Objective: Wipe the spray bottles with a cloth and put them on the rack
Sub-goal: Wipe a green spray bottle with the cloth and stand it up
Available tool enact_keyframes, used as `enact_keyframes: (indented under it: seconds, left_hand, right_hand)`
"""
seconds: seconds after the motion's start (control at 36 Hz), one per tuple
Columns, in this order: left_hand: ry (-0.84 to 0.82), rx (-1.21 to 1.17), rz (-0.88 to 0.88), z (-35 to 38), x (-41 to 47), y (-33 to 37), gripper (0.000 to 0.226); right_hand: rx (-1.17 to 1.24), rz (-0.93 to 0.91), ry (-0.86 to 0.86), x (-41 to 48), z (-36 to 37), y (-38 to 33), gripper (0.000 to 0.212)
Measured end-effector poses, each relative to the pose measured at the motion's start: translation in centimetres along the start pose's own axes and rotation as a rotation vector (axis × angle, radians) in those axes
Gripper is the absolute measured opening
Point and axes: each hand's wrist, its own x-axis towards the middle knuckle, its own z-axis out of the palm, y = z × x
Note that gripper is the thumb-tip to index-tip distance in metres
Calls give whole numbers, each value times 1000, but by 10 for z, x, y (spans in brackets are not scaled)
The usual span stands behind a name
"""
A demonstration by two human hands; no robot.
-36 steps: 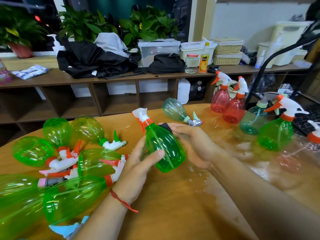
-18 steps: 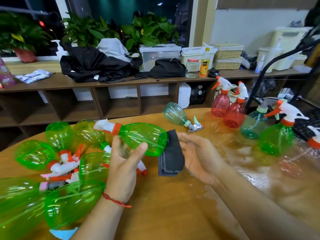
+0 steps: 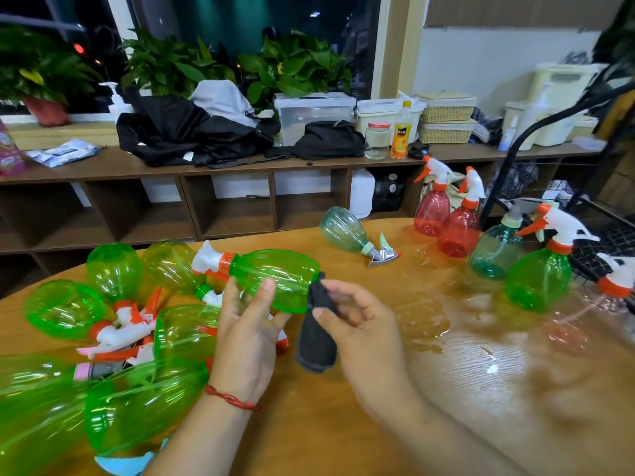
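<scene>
My left hand (image 3: 245, 329) grips a green spray bottle (image 3: 280, 278) lying sideways above the table, its white and orange trigger head pointing left. My right hand (image 3: 357, 324) pinches a dark grey cloth (image 3: 316, 338) against the bottle's base. Several more green bottles (image 3: 113, 269) lie in a heap on the left of the table. A pale green bottle (image 3: 343, 230) lies on its side further back. Two red bottles (image 3: 458, 231), a teal one (image 3: 496, 250) and a green one (image 3: 537, 281) stand upright at the right, beside the black wire rack (image 3: 615, 238).
The round wooden table (image 3: 343, 424) is wet and shiny on its right half. Behind it runs a low wooden shelf unit (image 3: 223, 166) loaded with black bags, plastic boxes, baskets and potted plants.
The bottle went from upright between both hands to lying sideways with its head to the left. The cloth has come off its side and now sits at its base.
</scene>
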Motion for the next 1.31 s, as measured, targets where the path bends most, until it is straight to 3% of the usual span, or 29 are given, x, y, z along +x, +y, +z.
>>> enact_keyframes:
  seconds: [0.11, 0.28, 0.5, 0.67, 0.97, 1.08, 1.17, 1.25, 1.31]
  left_hand:
    - [-39, 4, -18, 1, -1, 0, 78]
    - [-88, -4, 38, 2, -5, 0, 60]
    - [-130, 3, 8, 2, -5, 1, 64]
    - [-109, -8, 27, 0, -4, 1, 57]
    - [-160, 97, 18, 1, -6, -6, 58]
    - [-98, 171, 44, 0, -4, -8, 75]
    - [-90, 211, 58, -4, -2, -5, 70]
    - [-103, 321, 75, -4, -3, -3, 87]
    - [-143, 465, 141, -1, -5, -2, 75]
  right_hand:
    - [28, -45, 42, 16, -8, -9, 31]
    - [-56, 36, -3, 14, -12, 1, 24]
    - [61, -10, 83, 17, -15, -4, 27]
    - [31, 94, 28, 0, -6, 12, 20]
    - [78, 94, 95, 17, -20, 8, 19]
    - [95, 119, 38, 3, -16, 15, 21]
    - [177, 121, 46, 8, -21, 0, 23]
    - [148, 105, 83, 14, -33, -18, 26]
    - [78, 104, 82, 13, -44, -28, 26]
